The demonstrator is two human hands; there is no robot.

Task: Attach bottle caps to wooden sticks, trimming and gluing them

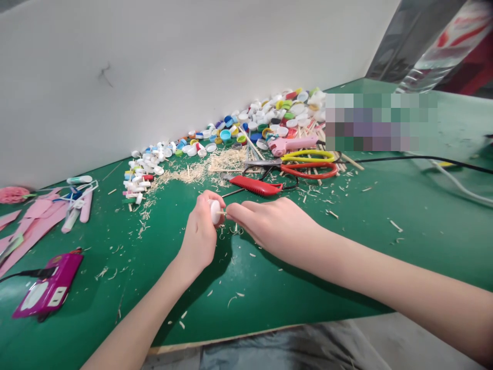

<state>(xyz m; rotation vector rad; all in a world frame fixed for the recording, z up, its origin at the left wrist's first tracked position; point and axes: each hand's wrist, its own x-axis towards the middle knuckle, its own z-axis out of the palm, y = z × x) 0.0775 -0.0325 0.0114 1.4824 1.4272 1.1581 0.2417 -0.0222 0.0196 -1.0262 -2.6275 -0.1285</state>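
The left hand (pixel 199 234) grips a white cap (pixel 214 213) — seemingly steadying it; the right hand (pixel 273 221) pinches a stick (pixel 221 212) at its face. A red knife (pixel 256 185) lies near, likely for reach.

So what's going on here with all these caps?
A person's left hand holds a white cap, while the right hand pinches a thin stick against it. The red knife and scissors lie just beyond, on the green table. Behind are wood shavings and a heap of colourful caps.
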